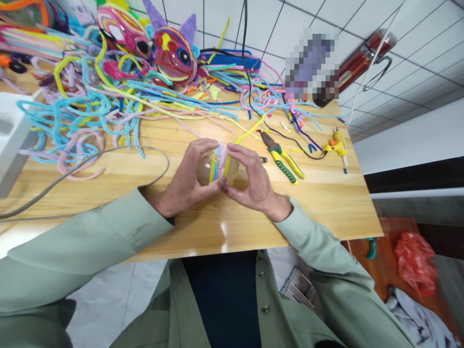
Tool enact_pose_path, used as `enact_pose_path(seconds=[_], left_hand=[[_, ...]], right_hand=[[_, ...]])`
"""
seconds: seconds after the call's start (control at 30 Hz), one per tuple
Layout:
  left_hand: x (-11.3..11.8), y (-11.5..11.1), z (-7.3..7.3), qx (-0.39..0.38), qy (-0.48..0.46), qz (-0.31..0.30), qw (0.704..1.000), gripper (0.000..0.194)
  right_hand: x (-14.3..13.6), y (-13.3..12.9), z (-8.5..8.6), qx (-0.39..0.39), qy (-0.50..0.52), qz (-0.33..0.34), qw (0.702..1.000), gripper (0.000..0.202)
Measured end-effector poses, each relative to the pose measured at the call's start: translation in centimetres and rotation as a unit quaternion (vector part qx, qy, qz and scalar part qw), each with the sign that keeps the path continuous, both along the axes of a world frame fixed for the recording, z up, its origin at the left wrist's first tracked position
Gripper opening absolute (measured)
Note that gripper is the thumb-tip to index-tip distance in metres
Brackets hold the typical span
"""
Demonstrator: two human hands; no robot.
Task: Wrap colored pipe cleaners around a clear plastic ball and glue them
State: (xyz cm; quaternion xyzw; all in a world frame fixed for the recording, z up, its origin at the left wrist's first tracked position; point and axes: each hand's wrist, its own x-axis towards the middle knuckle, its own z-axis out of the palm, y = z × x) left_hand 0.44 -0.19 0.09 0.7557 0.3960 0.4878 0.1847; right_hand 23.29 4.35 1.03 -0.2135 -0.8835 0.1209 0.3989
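Close up, the person's grey-green jacket (pixel 145 324) is hanging open over a dark top (pixel 221 299), and both sleeves (pixel 101 237) are crossing the front edge of a wooden table (pixel 326 203). Beyond that edge, the left hand (pixel 192 176) and the right hand (pixel 253 179) are holding a clear round object (pixel 216 166) between them, each clamped on one side, with the thumbs sitting low and the fingers curving over the top; whether it is touching the wood, I cannot tell. Yellow, blue and pink bands (pixel 222 157) are circling its middle, and a yellow strand (pixel 250 129) is sticking out past the right fingers. Pliers (pixel 278 155) with green and yellow handles are lying to the right of the right hand, and farther right a yellow corded tool (pixel 338 146) is resting. Over on the left, a grey cable (pixel 47 190) is curving across the table near a white box (pixel 16 116). Farther back, a tangle of colourful fuzzy strands (pixel 87 116) is spreading out, two bright rounded figures (pixel 176 55) are sitting behind it, and a red flask (pixel 358 63) is standing near the white tiled wall (pixel 348 14)
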Motion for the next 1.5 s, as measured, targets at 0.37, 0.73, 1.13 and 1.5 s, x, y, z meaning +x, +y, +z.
enact_pose_path(seconds=[0.37, 0.73, 1.13, 1.5], left_hand=[[-0.1, -0.2, 0.2, 0.031, 0.018, 0.023, 0.999, 0.065], [0.1, 0.0, 0.1, -0.002, 0.008, -0.001, 1.0, 0.073], [-0.1, 0.2, -0.6, -0.054, 0.01, 0.004, 0.998, 0.078], [0.1, 0.5, -0.1, -0.036, 0.019, 0.005, 0.999, 0.072]], right_hand=[[0.4, -0.2, 0.3, -0.013, -0.017, 0.008, 1.0, 0.079], [0.9, 0.0, 1.1, 0.04, -0.039, 0.009, 0.998, 0.079], [1.2, 0.9, 0.6, -0.011, -0.064, -0.003, 0.998, 0.093], [1.0, 1.0, 0.1, -0.001, -0.041, 0.005, 0.999, 0.08]])
